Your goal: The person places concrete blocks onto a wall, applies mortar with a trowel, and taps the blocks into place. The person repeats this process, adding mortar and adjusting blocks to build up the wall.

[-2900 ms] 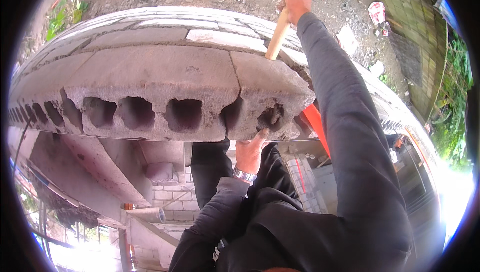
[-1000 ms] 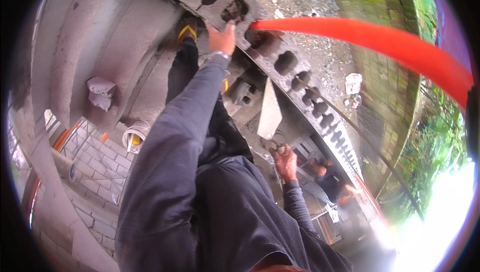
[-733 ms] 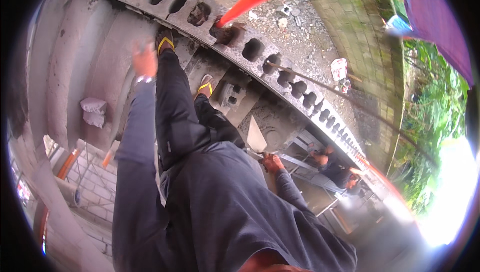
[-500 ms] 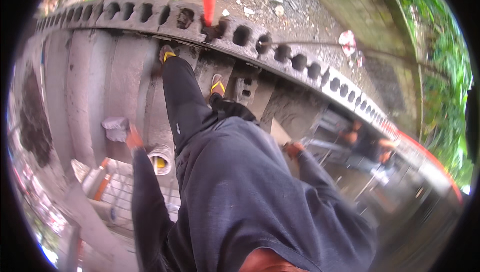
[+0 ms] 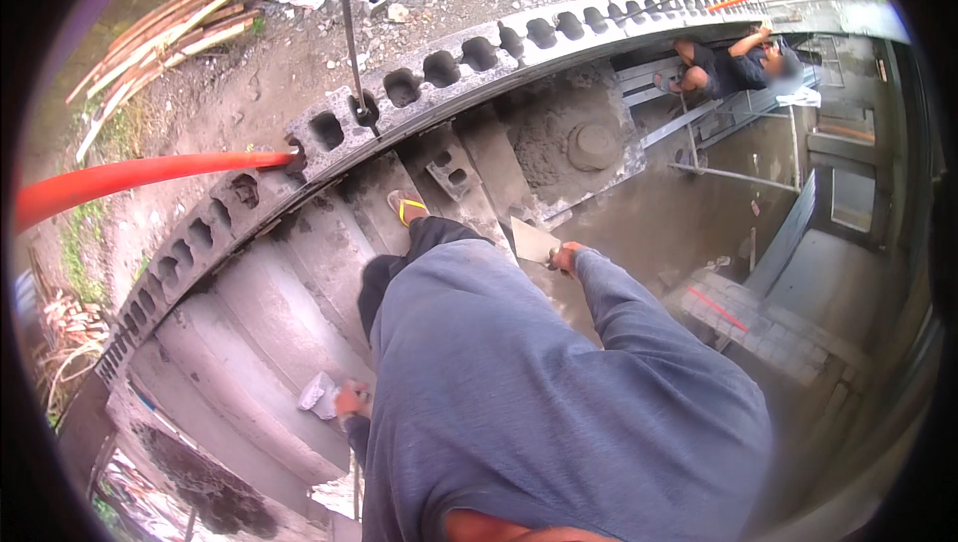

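Note:
My right hand (image 5: 566, 258) grips the handle of a trowel with a flat, pale metal blade (image 5: 531, 239), held out beside my body. Down at my left side, my left hand (image 5: 354, 399) is near a pale broken block chunk (image 5: 317, 394); its fingers are blurred and partly hidden, so I cannot tell whether it touches anything. My sandalled foot (image 5: 409, 210) stands on concrete steps (image 5: 230, 342) below a curving row of hollow blocks (image 5: 439, 68). A loose hollow block (image 5: 451, 173) lies next to a patch of grey mortar (image 5: 539, 128).
An orange pipe (image 5: 150, 173) and a steel rod (image 5: 349, 23) rise from the block cavities. A co-worker (image 5: 733, 73) in dark clothes crouches on a metal scaffold (image 5: 748, 181) at upper right, above a drop. Wooden strips (image 5: 180, 33) lie on the dirt beyond the wall.
My left hand has left the block wall and dropped to my side. The trowel is now in my right hand, where a wooden handle was earlier. My view has swung round toward the co-worker.

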Available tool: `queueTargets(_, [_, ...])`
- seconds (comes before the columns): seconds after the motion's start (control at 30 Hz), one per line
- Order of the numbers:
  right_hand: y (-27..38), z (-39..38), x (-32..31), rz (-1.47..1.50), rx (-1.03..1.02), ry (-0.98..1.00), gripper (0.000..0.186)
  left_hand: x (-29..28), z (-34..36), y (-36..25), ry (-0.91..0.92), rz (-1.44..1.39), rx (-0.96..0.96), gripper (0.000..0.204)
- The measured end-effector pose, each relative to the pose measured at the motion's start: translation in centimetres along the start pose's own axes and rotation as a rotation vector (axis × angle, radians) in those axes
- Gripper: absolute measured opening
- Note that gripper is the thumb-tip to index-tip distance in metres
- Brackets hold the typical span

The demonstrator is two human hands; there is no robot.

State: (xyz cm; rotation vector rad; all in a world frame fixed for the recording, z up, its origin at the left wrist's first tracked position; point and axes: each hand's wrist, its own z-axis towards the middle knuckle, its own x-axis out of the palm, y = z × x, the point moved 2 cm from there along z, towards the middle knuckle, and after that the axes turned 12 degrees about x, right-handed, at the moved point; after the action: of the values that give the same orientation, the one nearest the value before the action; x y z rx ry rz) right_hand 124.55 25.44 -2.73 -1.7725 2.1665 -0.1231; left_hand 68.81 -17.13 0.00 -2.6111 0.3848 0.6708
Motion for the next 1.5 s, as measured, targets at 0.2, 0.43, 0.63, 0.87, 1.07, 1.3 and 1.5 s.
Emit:
queueTargets(0.2, [-1.3,2.2,4.9,0.306,0.022,0.047,0.031,-10.7,8.2,2.3,-0.418,0.232,0.452,0.041])
queueTargets(0.43, [-2.0,2.4,4.5,0.244,-0.058,-0.080,0.038,-3.7,1.6,1.9,-0.386,0.266,0.378,0.026])
queueTargets(0.63, [-2.2,2.6,3.4,0.115,-0.094,-0.183,0.043,15.1,-5.9,12.4,0.158,0.440,0.103,0.027])
queueTargets(0.87, [-1.6,4.6,2.2,0.046,-0.438,-0.356,0.031,26.8,-17.2,9.2,-0.212,-0.742,-0.568,0.089])
queueTargets(1.07, [4.1,3.3,1.2,-0.478,-0.568,-0.516,0.025,23.9,-15.0,7.1,-0.331,-0.867,-0.397,0.073])
queueTargets(1.3, [11.1,4.0,-1.6,-0.802,-0.730,-0.568,0.022,29.8,-8.3,10.9,-0.569,-0.514,-0.174,0.074])
queueTargets(1.5, [18.7,6.0,-7.0,-1.457,-1.155,-0.826,0.022,28.5,-8.5,4.8,-0.467,-0.707,-0.383,0.074])
